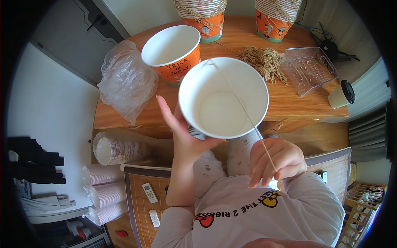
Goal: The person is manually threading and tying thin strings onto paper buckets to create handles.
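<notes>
My left hand (pixel 184 136) grips a white-lined paper bucket (pixel 223 109) from its left side, thumb by the near rim and one finger stretched up outside. The bucket's open mouth tilts toward me, above my lap. A thin tan cord (pixel 237 97) runs from the far inner wall across the mouth and over the near rim. Its other end is pinched in the fingers of my right hand (pixel 275 161), to the right and below the bucket. The cord looks taut. How it is fixed at the far wall is too small to tell.
On the wooden table (pixel 231 43) stand an orange bucket (pixel 171 45), two cord-draped bucket stacks (pixel 211 25), a plastic bag (pixel 126 78), a bundle of tan cords (pixel 264 62), a clear tray (pixel 308 70) and a lidded cup (pixel 341 95). Sleeved bucket stacks (pixel 107 194) lie lower left.
</notes>
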Demonstrator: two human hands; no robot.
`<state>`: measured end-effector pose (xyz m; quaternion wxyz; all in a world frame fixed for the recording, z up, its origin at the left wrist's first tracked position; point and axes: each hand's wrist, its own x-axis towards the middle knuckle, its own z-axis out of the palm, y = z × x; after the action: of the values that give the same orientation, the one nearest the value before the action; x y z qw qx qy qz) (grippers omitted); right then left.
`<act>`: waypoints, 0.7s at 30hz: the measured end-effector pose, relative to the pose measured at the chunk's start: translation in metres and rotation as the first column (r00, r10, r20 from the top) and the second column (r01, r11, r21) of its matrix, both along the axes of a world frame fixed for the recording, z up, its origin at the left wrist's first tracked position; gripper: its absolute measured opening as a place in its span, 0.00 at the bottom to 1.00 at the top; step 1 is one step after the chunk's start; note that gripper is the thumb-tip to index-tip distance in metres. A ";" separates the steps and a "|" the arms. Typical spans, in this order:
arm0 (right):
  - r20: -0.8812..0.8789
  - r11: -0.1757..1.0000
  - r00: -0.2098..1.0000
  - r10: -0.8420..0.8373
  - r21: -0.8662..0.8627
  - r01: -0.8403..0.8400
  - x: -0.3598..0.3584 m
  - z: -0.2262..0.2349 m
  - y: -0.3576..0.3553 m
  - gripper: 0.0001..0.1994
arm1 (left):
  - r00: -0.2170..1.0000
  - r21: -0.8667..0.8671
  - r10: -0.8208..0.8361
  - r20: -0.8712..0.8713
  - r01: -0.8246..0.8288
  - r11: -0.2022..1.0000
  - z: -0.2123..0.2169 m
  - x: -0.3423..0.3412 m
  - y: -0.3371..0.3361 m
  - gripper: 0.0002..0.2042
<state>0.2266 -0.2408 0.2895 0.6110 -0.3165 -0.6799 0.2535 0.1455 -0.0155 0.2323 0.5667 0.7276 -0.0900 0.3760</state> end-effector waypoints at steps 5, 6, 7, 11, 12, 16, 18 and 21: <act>0.115 0.989 0.989 -0.098 -0.100 0.109 -0.008 -0.015 0.008 0.14 | 0.999 -0.155 -0.017 0.027 0.021 0.988 -0.004 -0.001 0.003 0.63; 0.111 0.988 0.989 -0.101 -0.104 0.113 -0.011 -0.017 0.008 0.14 | 0.989 -0.064 0.147 0.003 -0.147 0.987 -0.011 -0.007 0.000 0.56; 0.127 0.966 0.971 -0.203 -0.136 0.219 -0.013 -0.018 0.007 0.14 | 0.951 0.031 0.308 -0.006 -0.308 0.951 -0.019 -0.014 -0.003 0.48; 0.268 0.819 0.820 -0.506 -0.149 0.554 -0.021 -0.011 -0.001 0.06 | 0.965 0.121 0.201 -0.168 -0.182 0.976 -0.024 -0.057 -0.038 0.13; 0.390 0.714 0.664 -0.637 -0.023 0.699 -0.022 -0.012 -0.001 0.05 | 0.951 0.075 0.026 -0.308 -0.003 0.997 -0.014 -0.067 -0.046 0.10; 0.430 0.602 0.486 -0.760 0.185 0.777 -0.031 -0.021 0.006 0.05 | 0.625 -0.407 -0.549 -0.555 0.372 0.834 -0.001 -0.077 -0.065 0.11; 0.434 0.595 0.476 -0.765 0.192 0.781 -0.035 -0.024 0.011 0.06 | 0.583 -0.693 -0.765 -0.272 0.433 0.576 -0.012 -0.071 -0.074 0.18; 0.454 0.550 0.400 -0.796 0.265 0.792 -0.039 -0.023 0.012 0.09 | 0.601 -0.827 -0.777 -0.189 0.329 0.456 -0.013 -0.064 -0.077 0.21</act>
<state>0.1875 -0.2284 0.2665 0.4469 -0.6547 -0.5865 -0.1666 0.0814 -0.0929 0.2192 0.8961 0.4389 -0.0133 -0.0646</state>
